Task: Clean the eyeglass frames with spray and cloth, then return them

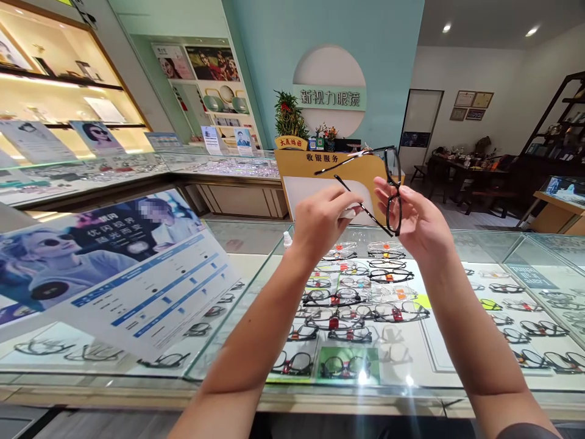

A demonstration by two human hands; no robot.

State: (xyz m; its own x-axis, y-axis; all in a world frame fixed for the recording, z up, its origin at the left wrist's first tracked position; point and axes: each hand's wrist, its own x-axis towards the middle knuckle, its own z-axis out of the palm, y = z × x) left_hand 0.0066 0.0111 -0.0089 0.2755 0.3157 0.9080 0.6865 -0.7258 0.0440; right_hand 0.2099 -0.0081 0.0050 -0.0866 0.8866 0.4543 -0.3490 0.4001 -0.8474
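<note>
Glass display case (420,366), viewed from its near edge, with rows of eyeglasses (390,276) on its white base; a green card (372,361) lies by the near edge. Beyond the far edge stands a yellow cashier counter (297,164). A printed advertising placard (114,262) leans at the case's left end.

The right hand (425,216) has its thumb and fingers narrowed on the front of a pair of black-framed eyeglasses (393,167), around the bridge. The left hand (320,216) has its fingers pinched together about the lower temple, with a white cloth-like piece (349,213) bunched in the grip; its material cannot be told for certain. The eyeglasses are held in the air above the case's far edge, apart from the glass, the front turned nearly upright and both temples unfolded toward the left. A small white bottle (287,239), partly hidden by the left forearm, stands near the far edge.

Handling, as judged: light, with slim, springy temples and stiff rims; the hinges would be the weak points, and the smooth surfaces may slip or smudge. The bridge offers the safest hold, with the temple supported close to its hinge and the lens faces left untouched.
</note>
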